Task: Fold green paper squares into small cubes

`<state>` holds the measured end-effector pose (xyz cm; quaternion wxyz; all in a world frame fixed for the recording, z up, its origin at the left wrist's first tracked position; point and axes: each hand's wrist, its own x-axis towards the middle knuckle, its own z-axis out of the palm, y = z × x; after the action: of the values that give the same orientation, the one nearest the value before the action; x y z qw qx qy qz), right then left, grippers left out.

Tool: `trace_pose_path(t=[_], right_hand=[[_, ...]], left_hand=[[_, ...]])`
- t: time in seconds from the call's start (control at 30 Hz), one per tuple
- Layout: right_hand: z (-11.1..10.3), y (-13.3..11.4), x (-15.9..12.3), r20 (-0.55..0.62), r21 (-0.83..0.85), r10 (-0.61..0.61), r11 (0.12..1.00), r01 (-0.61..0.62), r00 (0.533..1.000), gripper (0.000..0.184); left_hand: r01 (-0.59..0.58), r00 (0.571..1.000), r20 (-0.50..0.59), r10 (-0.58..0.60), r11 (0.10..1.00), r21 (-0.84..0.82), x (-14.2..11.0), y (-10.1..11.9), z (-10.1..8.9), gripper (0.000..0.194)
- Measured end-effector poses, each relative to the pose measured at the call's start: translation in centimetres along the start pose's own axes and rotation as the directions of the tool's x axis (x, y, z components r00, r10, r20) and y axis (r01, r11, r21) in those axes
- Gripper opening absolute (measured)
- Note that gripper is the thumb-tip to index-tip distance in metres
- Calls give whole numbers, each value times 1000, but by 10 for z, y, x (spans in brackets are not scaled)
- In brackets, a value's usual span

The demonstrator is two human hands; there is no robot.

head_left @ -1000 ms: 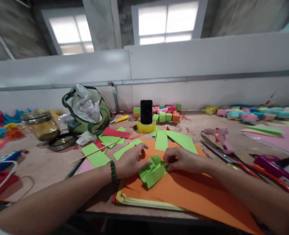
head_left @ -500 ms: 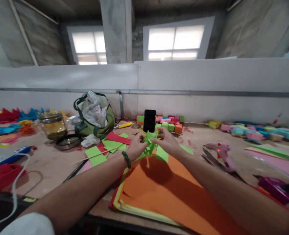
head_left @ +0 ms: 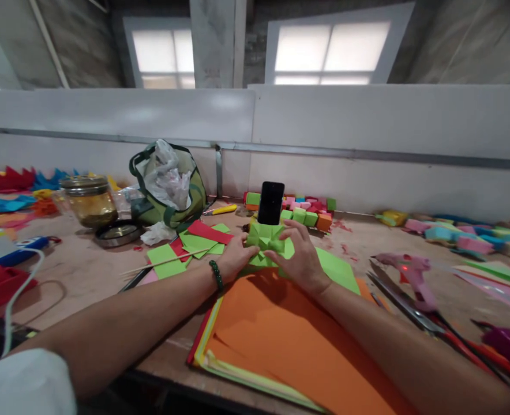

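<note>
A folded piece of green paper (head_left: 265, 235) with several creased flaps is between my two hands, above the far end of an orange sheet (head_left: 281, 334). My left hand (head_left: 237, 255), with a dark green bead bracelet (head_left: 216, 275) at the wrist, pinches its left side. At its right side my right hand (head_left: 297, 256) grips it between thumb and curled fingers. Just behind the folded paper stands a black phone (head_left: 271, 203), upright. Flat green paper (head_left: 336, 270) lies to the right of my right hand.
Left of my hands lie green and red paper pieces with a thin wooden stick (head_left: 164, 262). Behind them stand a camouflage bag (head_left: 197, 190) and a glass jar (head_left: 89, 202). To the right are a pink glue gun (head_left: 411, 274) and scissors (head_left: 404, 302). Small coloured paper blocks (head_left: 304, 216) line the back.
The folded green paper has come lower and turned, showing its creased flaps more openly. Both hands moved down with it. My view has tilted down a little.
</note>
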<state>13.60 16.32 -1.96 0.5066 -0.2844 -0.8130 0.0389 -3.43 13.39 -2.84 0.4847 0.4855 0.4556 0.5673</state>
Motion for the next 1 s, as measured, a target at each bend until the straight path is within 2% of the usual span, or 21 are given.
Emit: trace_pose_path(t=[0.07,0.2,0.3,0.37,0.43,0.57,0.7,0.77,0.83,0.9,0.93,1.0], right_hand=[[-1,-1,0,36,-91,-35,995,38,999,26],[1,3,1,17,-122,47,992,-45,999,14],[0,4,5,-18,33,109,994,-109,994,6],[-2,4,7,-60,196,214,960,-199,975,8],[-5,7,8,-91,313,334,904,-292,938,11],[-6,22,8,-82,384,506,811,-441,859,15],[-6,35,10,-16,421,659,686,-593,752,15],[-8,34,14,-10,440,691,653,-617,723,22],[-13,28,19,47,459,688,629,-628,724,35],[-18,21,23,203,457,660,589,-666,723,47],[-21,17,24,302,443,639,563,-697,708,51],[-24,13,24,488,400,586,509,-762,647,47]], left_hand=[[-62,997,-33,63,998,28,-3,3,2,33],[-158,987,-7,159,986,58,-11,10,8,39],[-174,985,16,173,982,67,-10,11,7,33],[-150,989,8,150,986,68,-6,9,4,29],[-113,993,-11,114,991,65,0,7,-2,28],[-66,997,-30,68,995,77,6,7,-9,30],[-94,995,-1,95,984,150,5,10,-9,33],[-140,990,24,138,968,210,2,12,-7,32],[-186,982,56,178,945,268,-3,14,-3,33],[-226,974,101,204,926,303,-8,15,1,38],[-247,968,133,215,915,318,-11,15,3,41],[-277,957,187,223,894,352,-14,15,5,47]])
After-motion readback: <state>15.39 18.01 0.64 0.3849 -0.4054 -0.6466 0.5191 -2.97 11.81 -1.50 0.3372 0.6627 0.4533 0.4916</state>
